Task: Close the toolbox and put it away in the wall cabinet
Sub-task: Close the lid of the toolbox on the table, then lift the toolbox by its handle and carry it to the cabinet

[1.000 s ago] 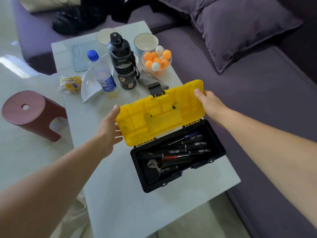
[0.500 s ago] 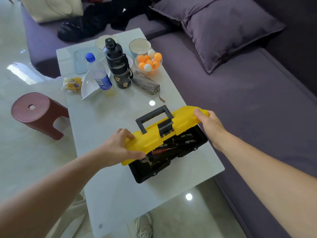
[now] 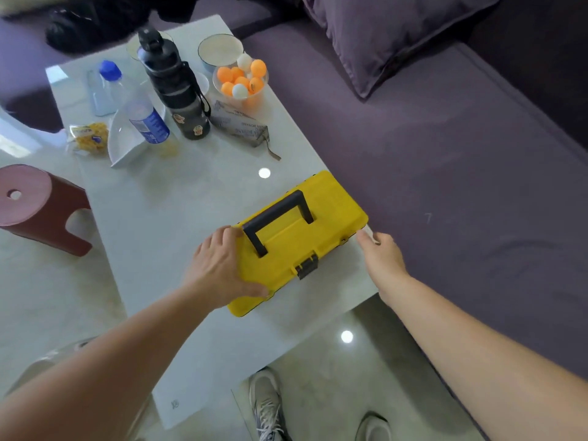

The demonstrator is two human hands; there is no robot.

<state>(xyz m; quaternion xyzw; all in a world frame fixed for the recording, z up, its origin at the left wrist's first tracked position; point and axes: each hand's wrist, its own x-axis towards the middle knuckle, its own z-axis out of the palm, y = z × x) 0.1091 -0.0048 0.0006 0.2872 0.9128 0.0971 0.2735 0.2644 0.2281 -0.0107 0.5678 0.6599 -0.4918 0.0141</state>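
Printed lettering on the grey pouch (image 3: 242,128), the water bottle label (image 3: 149,126) and the yellow snack packet (image 3: 90,137), all too blurred to read.

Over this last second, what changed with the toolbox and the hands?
The yellow lid swung from upright down onto the toolbox, hiding the tools. The left hand now rests flat on the lid's left end; the right hand has let go, sitting just off the right corner. The latch looks unfastened. The table items stayed put.
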